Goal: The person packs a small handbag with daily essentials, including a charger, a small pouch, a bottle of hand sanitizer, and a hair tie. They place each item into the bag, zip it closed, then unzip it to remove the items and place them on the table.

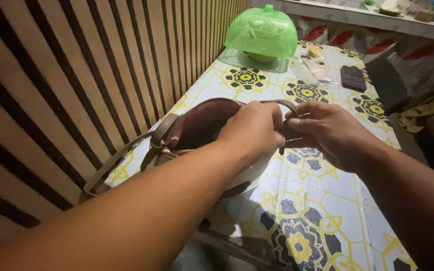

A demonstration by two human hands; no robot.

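Centre of frame: left hand [253, 129] closed over the top edge of a brown handbag [202, 128], fingers curled around it. Right hand [322, 131], touching the left, pinches a small dark part at the bag's right end. The bag lies open on the patterned table [322, 211], strap [114, 163] trailing lower left. Further up: dark wallet [353, 78], then green mesh food cover [261, 32] at top centre.
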